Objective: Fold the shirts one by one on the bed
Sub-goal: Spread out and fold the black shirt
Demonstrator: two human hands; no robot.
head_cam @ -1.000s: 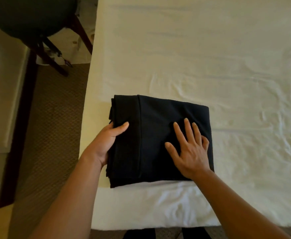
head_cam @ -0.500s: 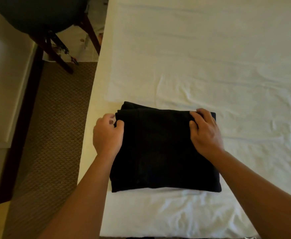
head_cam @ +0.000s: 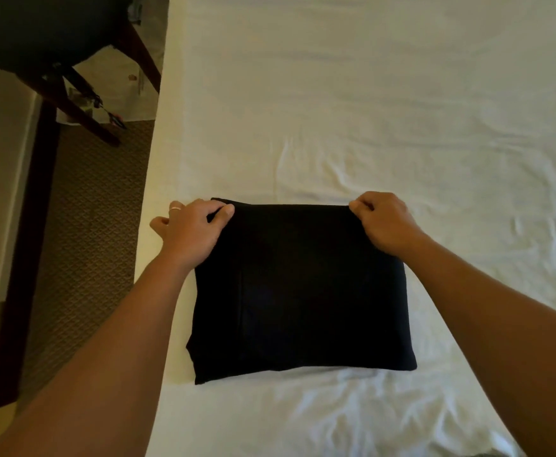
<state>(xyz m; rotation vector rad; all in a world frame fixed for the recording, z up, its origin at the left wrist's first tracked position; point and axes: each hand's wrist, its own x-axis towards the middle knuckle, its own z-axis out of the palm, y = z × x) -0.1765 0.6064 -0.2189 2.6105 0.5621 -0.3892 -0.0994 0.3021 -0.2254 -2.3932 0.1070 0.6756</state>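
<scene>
A black shirt [head_cam: 299, 291], folded into a rough rectangle, lies on the white bed [head_cam: 369, 110] near its left edge. My left hand [head_cam: 192, 227] pinches the shirt's far left corner between thumb and fingers. My right hand [head_cam: 383, 222] grips the far right corner with curled fingers. Both forearms reach in from the bottom of the view along the shirt's sides. The shirt's far edge is pulled straight between the two hands.
The white sheet is wrinkled around the shirt and toward the right. Left of the bed is patterned carpet [head_cam: 85, 242]. A dark chair [head_cam: 39, 31] with wooden legs stands at the upper left, and a dark wooden furniture edge [head_cam: 22, 258] runs down the left side.
Both hands moved from resting on the shirt to its far corners and took hold of them. The shirt now looks squarer, with its far edge drawn taut.
</scene>
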